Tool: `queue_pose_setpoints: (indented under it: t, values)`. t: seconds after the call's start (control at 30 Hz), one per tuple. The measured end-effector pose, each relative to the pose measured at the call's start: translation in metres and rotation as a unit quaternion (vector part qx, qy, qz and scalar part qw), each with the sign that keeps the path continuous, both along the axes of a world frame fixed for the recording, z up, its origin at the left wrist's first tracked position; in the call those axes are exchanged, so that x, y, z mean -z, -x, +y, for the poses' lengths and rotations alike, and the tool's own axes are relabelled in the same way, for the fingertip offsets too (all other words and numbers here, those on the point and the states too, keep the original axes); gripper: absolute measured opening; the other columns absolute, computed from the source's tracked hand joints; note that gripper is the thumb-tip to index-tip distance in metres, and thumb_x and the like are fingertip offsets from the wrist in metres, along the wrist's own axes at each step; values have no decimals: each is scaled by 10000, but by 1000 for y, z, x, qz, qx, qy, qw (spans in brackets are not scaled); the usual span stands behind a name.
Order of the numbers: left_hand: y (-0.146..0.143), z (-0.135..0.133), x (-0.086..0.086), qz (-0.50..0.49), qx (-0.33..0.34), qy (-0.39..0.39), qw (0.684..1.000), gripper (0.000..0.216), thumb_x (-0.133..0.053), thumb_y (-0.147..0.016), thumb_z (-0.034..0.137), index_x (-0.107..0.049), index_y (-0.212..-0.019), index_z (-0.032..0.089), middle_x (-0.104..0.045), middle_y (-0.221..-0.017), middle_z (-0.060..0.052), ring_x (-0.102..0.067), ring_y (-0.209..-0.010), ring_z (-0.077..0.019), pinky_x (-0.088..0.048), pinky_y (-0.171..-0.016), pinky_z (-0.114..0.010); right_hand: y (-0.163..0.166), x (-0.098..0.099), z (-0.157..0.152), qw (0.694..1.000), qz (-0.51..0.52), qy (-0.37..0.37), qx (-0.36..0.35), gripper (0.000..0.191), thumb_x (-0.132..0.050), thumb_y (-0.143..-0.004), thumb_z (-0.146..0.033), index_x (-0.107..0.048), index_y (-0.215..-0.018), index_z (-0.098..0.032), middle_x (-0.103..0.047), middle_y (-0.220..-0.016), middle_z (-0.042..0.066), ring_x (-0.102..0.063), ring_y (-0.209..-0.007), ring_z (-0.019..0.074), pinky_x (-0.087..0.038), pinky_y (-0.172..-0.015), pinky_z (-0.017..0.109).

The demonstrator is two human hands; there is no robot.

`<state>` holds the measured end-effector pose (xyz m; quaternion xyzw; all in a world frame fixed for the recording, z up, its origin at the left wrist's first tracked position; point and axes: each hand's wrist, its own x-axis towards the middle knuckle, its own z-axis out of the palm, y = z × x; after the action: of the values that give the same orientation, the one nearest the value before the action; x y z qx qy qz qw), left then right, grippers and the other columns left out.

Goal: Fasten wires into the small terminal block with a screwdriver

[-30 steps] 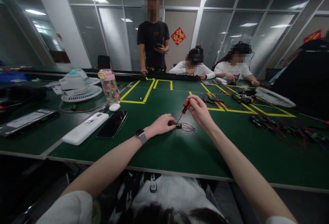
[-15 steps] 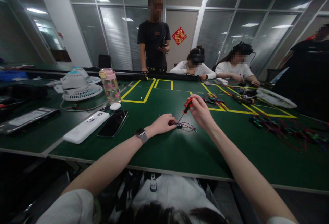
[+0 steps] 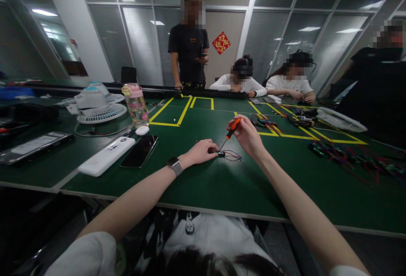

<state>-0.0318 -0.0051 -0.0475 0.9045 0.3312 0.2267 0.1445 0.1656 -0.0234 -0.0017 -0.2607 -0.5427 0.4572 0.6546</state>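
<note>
My left hand [image 3: 201, 151], with a watch on its wrist, rests on the green table [image 3: 203, 183] with its fingers pinched on a small dark wired part [image 3: 221, 154]. Thin red and blue wires [image 3: 234, 156] trail from that part to the right. My right hand [image 3: 249, 137] is closed round a small screwdriver with an orange and black handle [image 3: 233, 128]. The screwdriver slants down to the left, and its tip meets the part just beside my left fingertips.
A white power bank [image 3: 106, 156] and a black phone [image 3: 140, 151] lie to the left, with a pink bottle [image 3: 135, 105] and a white fan [image 3: 95, 107] behind. Tangled wires [image 3: 355, 157] cover the right side. Several people sit or stand at the far edge.
My right hand has tilted the screwdriver handle slightly upward and to the right. My left hand stays on the part. The view has shifted a little.
</note>
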Motion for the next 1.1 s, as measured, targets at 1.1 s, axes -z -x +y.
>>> queue_pose_setpoints:
  t: [1.1]
  values:
    - [0,1,2,-3,2,0,1000,174,-642,-885,305,-725,-975,181,-629,-944,-50,-609,-838,-179,-449,-738,-266,4,-2,-5,998,28,14,-50,249,-730,-768,-447,-665,-947,-287,-673,-872,-2,-634,-844,153,-517,-848,321]
